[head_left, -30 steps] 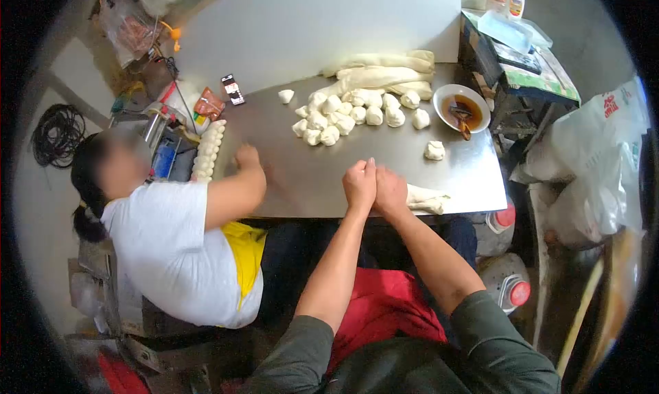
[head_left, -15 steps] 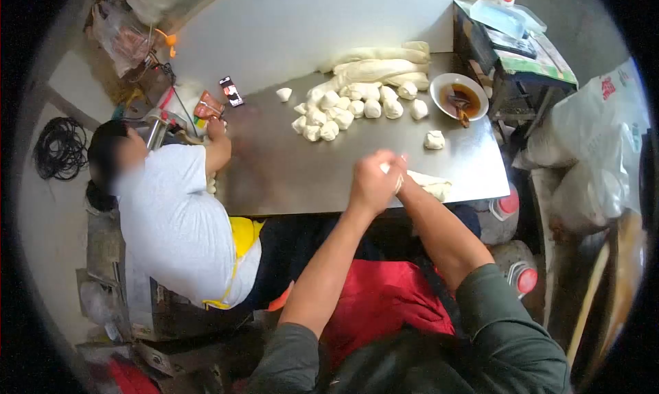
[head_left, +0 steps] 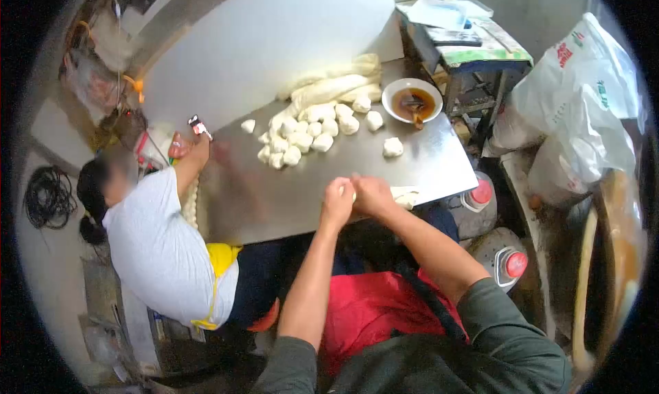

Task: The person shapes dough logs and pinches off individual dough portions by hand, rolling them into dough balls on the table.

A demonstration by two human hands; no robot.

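Just above the steel table's near edge, my left hand (head_left: 337,200) is closed, with a bit of pale dough showing at its thumb side. My right hand (head_left: 374,196) is closed too and touches the left one; its fingers wrap round dough that is mostly hidden. A flattened strip of dough (head_left: 406,198) lies on the table right beside my right hand. Farther back sits a heap of small dough balls (head_left: 302,139), with long dough rolls (head_left: 329,90) behind it. One lone dough ball (head_left: 392,147) rests ahead of my right hand.
A white bowl of brown liquid (head_left: 414,99) stands at the table's (head_left: 237,188) back right. On the left, a co-worker (head_left: 161,239) reaches toward a phone (head_left: 199,127). Red-capped jugs (head_left: 509,262) and white plastic bags (head_left: 583,112) are on the right.
My hands, raised and overlapping before, are now lower and side by side. The view has turned right. The co-worker's hand has moved to the phone.
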